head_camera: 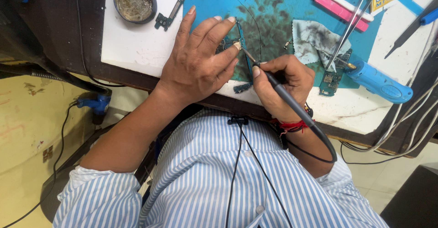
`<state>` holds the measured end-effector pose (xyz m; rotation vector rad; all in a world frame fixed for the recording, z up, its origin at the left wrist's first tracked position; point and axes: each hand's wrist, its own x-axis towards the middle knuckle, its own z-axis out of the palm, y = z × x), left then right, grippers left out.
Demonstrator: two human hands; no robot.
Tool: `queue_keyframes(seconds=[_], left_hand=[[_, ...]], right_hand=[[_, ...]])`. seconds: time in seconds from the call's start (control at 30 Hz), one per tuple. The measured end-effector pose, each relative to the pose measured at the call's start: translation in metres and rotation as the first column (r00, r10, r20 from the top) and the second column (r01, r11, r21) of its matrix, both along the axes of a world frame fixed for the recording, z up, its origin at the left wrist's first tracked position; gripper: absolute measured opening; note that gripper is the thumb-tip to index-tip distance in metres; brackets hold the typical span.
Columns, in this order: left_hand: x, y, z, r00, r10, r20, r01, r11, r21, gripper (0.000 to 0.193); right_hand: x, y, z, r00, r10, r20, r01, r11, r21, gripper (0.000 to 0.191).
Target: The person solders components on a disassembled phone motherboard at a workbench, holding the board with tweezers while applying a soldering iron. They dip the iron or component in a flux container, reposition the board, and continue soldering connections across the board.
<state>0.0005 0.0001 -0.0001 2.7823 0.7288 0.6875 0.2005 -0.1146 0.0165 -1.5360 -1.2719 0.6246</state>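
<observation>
Pressing flat on a circuit board (230, 43), the left hand (198, 63) steadies it while the right hand (280, 84) grips a soldering iron (292, 102)

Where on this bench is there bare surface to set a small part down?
The white board is bare between the round tin and the left hand. White surface is also bare below the blue tool. Crowded: the blue mat around the circuit board, soldering iron, cloth and tweezers.
</observation>
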Motion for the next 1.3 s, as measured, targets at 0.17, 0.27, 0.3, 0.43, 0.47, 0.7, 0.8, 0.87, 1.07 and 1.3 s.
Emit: queue_keyframes(seconds=[0.17, 0.27, 0.3, 0.43, 0.47, 0.7, 0.8, 0.87, 1.07, 1.3], left_hand=[[-0.0004, 0.0005, 0.0000, 1.000, -0.003, 0.011, 0.003, 1.000, 0.008, 0.020], [-0.0006, 0.0001, 0.0007, 1.000, -0.002, 0.006, 0.002, 1.000, 0.013, 0.019], [-0.0007, -0.0001, 0.0011, 1.000, 0.001, 0.000, -0.001, 1.000, 0.017, 0.019], [-0.0001, 0.0002, 0.0013, 1.000, -0.002, 0.008, 0.002, 1.000, 0.011, 0.019], [-0.0006, 0.0001, 0.0013, 1.000, -0.004, 0.011, 0.004, 1.000, 0.011, 0.019], [-0.0016, -0.0003, 0.0000, 1.000, -0.013, 0.022, 0.013, 1.000, 0.012, 0.021], [-0.0017, -0.0005, -0.0004, 1.000, -0.014, 0.021, 0.013, 1.000, 0.010, 0.019], [-0.0020, -0.0004, -0.0005, 1.000, -0.015, 0.019, 0.015, 1.000, 0.018, 0.020], [-0.0012, 0.0001, -0.0016, 1.000, -0.012, 0.019, 0.011, 0.999, 0.032, 0.019], [-0.0016, 0.0001, -0.0013, 1.000, -0.012, 0.012, 0.012, 0.999, 0.030, 0.019]], right_hand=[[0.0002, -0.0008, 0.0015, 0.999, -0.014, 0.029, 0.015, 0.999, -0.031, 0.014], [0.0003, -0.0009, 0.0017, 1.000, -0.003, 0.029, 0.003, 1.000, -0.018, 0.013], [0.0005, -0.0005, 0.0015, 0.999, 0.009, 0.031, -0.009, 1.000, -0.002, 0.013], [-0.0004, -0.0004, 0.0004, 1.000, -0.020, 0.009, 0.020, 0.999, -0.031, 0.014], [-0.0008, -0.0004, 0.0001, 1.000, -0.027, -0.004, 0.027, 0.999, -0.032, 0.014], [-0.0002, -0.0006, -0.0001, 1.000, -0.014, 0.015, 0.014, 1.000, -0.020, 0.014], [-0.0003, -0.0007, 0.0007, 1.000, -0.027, -0.016, 0.026, 0.999, -0.039, 0.015], [-0.0002, -0.0008, 0.0013, 1.000, -0.012, 0.006, 0.012, 1.000, -0.027, 0.014], [-0.0001, 0.0000, 0.0017, 0.999, -0.015, 0.033, 0.016, 1.000, -0.023, 0.014], [-0.0007, -0.0007, 0.0009, 1.000, -0.013, 0.003, 0.013, 1.000, -0.022, 0.014]])
